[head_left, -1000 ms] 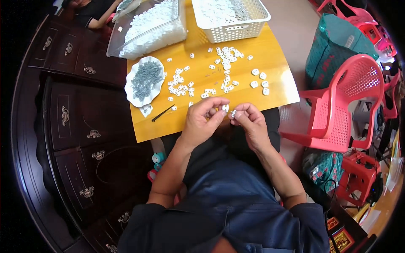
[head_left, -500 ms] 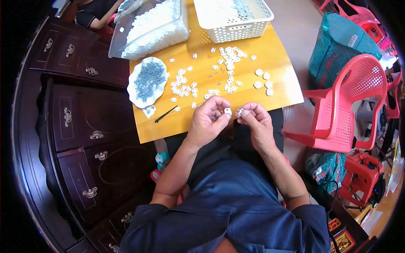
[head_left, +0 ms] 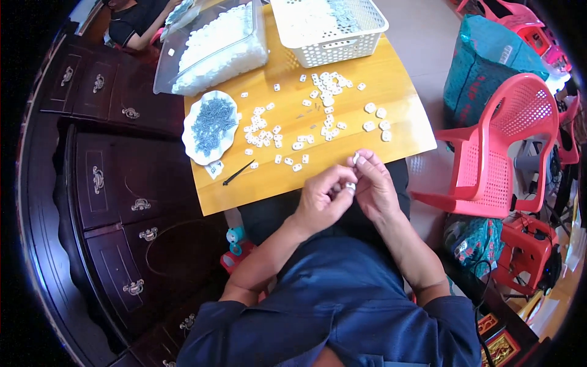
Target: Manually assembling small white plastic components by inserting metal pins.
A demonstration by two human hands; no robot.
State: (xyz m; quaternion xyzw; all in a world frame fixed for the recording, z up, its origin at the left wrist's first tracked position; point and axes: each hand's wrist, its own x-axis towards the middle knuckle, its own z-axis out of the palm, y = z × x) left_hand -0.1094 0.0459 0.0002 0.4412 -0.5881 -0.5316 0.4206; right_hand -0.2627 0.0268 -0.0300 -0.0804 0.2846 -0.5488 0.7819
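Observation:
Close together over my lap, just off the table's front edge, are both hands. My left hand (head_left: 321, 199) is closed, with a small white plastic piece (head_left: 350, 186) pinched between thumb and forefinger. Beside it and slightly higher, my right hand (head_left: 376, 186) pinches another small white piece (head_left: 356, 157) at its fingertips. Any finer detail on these pieces is too small to make out. Many similar white two-holed pieces (head_left: 298, 146) lie scattered on the yellow wooden table (head_left: 257, 192), and several larger ones (head_left: 369, 126) sit at the right.
A white scalloped plate (head_left: 191, 147) holds thin grey metal parts. Near it lies a slim black tool (head_left: 237, 173). At the back stand a clear bin (head_left: 164, 76) of white pieces and a white perforated basket (head_left: 339, 52). A red chair (head_left: 474, 174) stands right, dark drawers (head_left: 101, 171) left. Another person (head_left: 131, 27) sits beyond.
My left hand has moved right and nearer to me, up against the right hand. The right hand has turned, its fingertips now higher than the left's. The view has shifted slightly.

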